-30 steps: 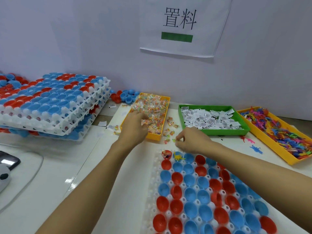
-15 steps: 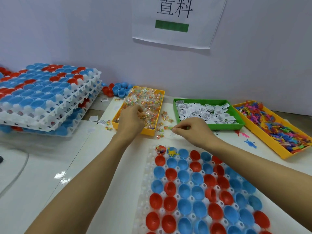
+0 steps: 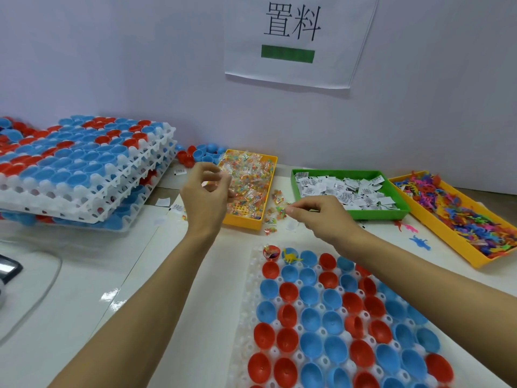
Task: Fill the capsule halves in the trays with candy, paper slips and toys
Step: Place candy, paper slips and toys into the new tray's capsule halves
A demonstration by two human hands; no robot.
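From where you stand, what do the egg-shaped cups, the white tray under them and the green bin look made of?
Cups: probably thin moulded plastic, glossy, with light glinting inside the red and blue shells.
White tray: seemingly soft, milky, half-clear plastic; the table shows faintly through.
Green bin: likely hard plastic, smooth, evenly coloured walls.

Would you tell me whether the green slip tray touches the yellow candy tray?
Apart. The head view shows bare table between the green slip tray and the yellow candy tray.

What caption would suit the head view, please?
Both hands pinch wrapped candies beside the yellow plastic candy tray.
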